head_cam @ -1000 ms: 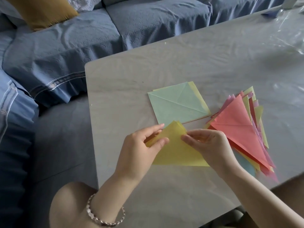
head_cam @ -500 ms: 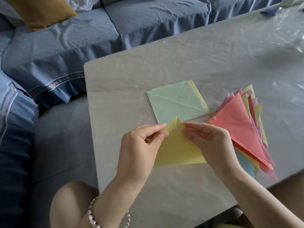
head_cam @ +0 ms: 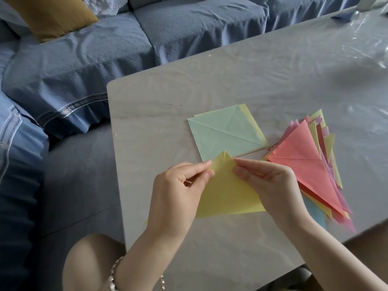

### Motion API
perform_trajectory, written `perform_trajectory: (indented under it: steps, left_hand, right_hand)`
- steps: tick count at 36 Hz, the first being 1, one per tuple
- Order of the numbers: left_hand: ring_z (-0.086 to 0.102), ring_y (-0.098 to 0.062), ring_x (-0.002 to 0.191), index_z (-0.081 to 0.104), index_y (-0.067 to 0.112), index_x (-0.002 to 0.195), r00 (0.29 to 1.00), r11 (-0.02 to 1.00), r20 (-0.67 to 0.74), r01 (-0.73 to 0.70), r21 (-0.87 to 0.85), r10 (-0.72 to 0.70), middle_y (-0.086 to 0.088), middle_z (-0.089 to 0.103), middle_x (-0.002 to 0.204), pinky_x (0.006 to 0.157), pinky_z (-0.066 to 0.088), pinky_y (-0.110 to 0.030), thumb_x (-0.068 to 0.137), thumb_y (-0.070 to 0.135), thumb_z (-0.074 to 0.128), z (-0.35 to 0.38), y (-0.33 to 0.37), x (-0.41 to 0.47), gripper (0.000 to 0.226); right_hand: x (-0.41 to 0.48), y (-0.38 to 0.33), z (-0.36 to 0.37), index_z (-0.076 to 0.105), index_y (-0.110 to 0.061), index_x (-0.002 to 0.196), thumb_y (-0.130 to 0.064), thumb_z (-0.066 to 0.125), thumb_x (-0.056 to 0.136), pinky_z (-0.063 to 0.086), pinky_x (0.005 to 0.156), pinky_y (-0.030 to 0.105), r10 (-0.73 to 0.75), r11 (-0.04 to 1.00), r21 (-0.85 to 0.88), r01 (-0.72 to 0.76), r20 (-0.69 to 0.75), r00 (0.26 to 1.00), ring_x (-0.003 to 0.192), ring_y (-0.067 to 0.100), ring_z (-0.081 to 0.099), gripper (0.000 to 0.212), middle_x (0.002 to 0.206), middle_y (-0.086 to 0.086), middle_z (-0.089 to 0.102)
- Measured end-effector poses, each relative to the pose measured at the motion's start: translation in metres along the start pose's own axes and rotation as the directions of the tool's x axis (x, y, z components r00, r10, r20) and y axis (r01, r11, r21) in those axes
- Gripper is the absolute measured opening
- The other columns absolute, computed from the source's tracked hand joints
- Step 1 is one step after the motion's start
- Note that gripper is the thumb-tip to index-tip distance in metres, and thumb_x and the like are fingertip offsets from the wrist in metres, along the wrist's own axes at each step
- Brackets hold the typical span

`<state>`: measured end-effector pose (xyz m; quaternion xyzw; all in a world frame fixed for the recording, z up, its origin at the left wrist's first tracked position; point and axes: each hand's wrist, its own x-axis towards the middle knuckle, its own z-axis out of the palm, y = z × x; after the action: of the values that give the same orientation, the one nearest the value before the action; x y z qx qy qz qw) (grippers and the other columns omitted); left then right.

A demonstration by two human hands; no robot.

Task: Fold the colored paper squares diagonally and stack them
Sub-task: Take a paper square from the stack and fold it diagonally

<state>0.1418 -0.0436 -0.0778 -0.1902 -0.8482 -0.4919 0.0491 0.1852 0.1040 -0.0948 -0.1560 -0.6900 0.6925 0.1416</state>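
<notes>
Yellow sheet (head_cam: pixel 227 194) folded to a triangle, left hand (head_cam: pixel 178 198) and right hand (head_cam: pixel 273 185) both pinching its apex. Risk: corners slip out of line, crease goes crooked.

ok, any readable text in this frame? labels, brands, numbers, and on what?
None: no words, labels, numbers or signs show anywhere.
The yellow paper pinched by the left hand and right hand, the green paper square, the stack of folded triangles and the table are all plain.
</notes>
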Motion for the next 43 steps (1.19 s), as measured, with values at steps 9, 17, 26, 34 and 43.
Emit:
perform_trajectory:
  steps: [9, 17, 26, 34, 43]
  left_hand:
    - [0.060, 0.004, 0.061, 0.071, 0.025, 0.094, 0.990, 0.990, 0.041, 0.139, -0.024, -0.138, 0.021, 0.067, 0.068, 0.063, 0.042, -0.003, 0.075, 0.010, 0.075, 0.000, 0.001, 0.004, 0.024]
    - [0.059, 0.002, 0.054, 0.071, 0.028, 0.071, 0.960, 0.977, 0.189, 0.213, -0.026, -0.205, 0.016, 0.067, 0.059, 0.056, 0.047, -0.015, 0.077, 0.009, 0.071, -0.004, -0.005, 0.008, 0.020]
    - [0.058, -0.006, 0.045, 0.070, 0.004, 0.078, 0.698, 0.669, -0.069, 0.646, -0.367, -0.713, -0.003, 0.065, 0.062, 0.047, 0.050, -0.016, 0.078, 0.003, 0.071, 0.019, -0.066, 0.011, 0.001]
    - [0.053, -0.003, 0.036, 0.065, 0.024, 0.061, 0.703, 0.707, -0.102, 0.678, -0.200, -0.704, 0.004, 0.065, 0.056, 0.063, 0.055, -0.035, 0.076, 0.010, 0.073, 0.022, -0.084, 0.001, 0.022]
    - [0.055, -0.001, 0.038, 0.064, 0.026, 0.062, 0.725, 0.724, -0.083, 0.661, -0.197, -0.684, 0.004, 0.065, 0.059, 0.064, 0.056, -0.036, 0.076, 0.009, 0.073, 0.022, -0.089, 0.001, 0.024]
  right_hand:
    - [0.008, -0.002, -0.006, 0.071, -0.031, 0.074, -0.003, 0.070, 0.076, 0.041, 0.066, 0.002, -0.016, 0.975, -0.213, 0.055, 0.181, 0.983, 0.067, -0.013, 0.061, 0.027, 0.067, -0.026, 0.067]
    - [0.032, -0.016, -0.001, 0.076, -0.023, 0.089, -0.023, 0.073, 0.077, 0.050, 0.079, 0.021, -0.188, 0.660, -0.612, 0.435, 0.427, 0.885, 0.084, 0.001, 0.064, 0.012, 0.087, -0.012, 0.073]
    - [0.027, 0.045, 0.022, 0.071, -0.016, 0.102, -0.031, 0.040, 0.088, 0.046, 0.091, 0.039, -0.249, 0.377, -0.647, 0.663, 0.619, 0.745, 0.112, 0.022, 0.060, 0.037, 0.115, 0.001, 0.066]
    - [0.012, 0.094, -0.013, 0.066, -0.017, 0.111, -0.035, 0.007, 0.101, 0.049, 0.091, 0.030, -0.028, 0.272, -0.738, 0.618, 0.636, 0.771, 0.116, 0.012, 0.055, 0.063, 0.124, -0.007, 0.061]
    - [0.034, 0.088, -0.010, 0.068, -0.017, 0.109, -0.037, 0.006, 0.100, 0.036, 0.099, 0.036, -0.029, 0.118, -0.819, 0.562, 0.563, 0.826, 0.117, 0.020, 0.056, 0.066, 0.117, -0.008, 0.065]
